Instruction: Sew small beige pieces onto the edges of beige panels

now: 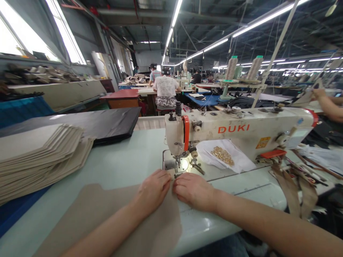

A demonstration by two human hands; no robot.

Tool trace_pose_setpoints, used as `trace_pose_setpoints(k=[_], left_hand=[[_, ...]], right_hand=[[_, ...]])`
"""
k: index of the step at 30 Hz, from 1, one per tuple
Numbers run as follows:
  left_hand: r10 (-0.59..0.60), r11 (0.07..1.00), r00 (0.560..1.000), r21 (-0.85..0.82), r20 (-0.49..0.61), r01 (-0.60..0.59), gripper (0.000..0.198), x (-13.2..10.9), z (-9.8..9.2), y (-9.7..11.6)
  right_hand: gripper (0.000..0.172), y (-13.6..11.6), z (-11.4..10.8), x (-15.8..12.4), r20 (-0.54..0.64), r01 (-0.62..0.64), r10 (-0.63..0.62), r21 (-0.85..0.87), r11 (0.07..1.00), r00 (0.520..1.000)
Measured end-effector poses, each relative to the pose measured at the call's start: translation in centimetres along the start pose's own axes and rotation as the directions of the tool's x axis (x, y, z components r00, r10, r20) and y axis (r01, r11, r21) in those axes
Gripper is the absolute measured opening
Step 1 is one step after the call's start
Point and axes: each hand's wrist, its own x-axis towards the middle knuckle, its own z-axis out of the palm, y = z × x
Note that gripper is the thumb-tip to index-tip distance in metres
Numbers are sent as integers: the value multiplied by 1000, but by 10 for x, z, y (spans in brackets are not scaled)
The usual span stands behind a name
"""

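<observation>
A large beige fabric panel lies on the pale table in front of me, its narrow end close to the sewing machine. My left hand is closed on the panel's upper edge with bent fingers. Just to the right, my right hand has curled fingers pinching the same edge, and its fingertips are partly hidden. A small dark piece shows between the two hands, too small to name. Right behind the fingers are the presser foot and the shiny needle plate.
A stack of beige panels stands at the left, before a black sheet pile. Gold metal pieces lie on white cloth by the machine. Brown straps hang at the right. Another person's arm shows far right.
</observation>
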Motion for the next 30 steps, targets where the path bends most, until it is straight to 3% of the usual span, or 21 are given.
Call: trace_pose_setpoints(k=[10, 18, 30], left_hand=[[5, 1000, 1000, -7, -17, -5, 17, -1, 1, 0], [36, 999, 997, -21, -70, -37, 18, -1, 4, -1], [16, 1000, 998, 5, -58, -15, 22, 4, 7, 3]], right_hand=[[12, 1, 1, -2, 4, -32, 32, 175, 984, 999], [14, 0, 3, -3, -10, -27, 29, 154, 988, 1000], [19, -2, 1, -1, 17, -40, 38, 106, 994, 999]])
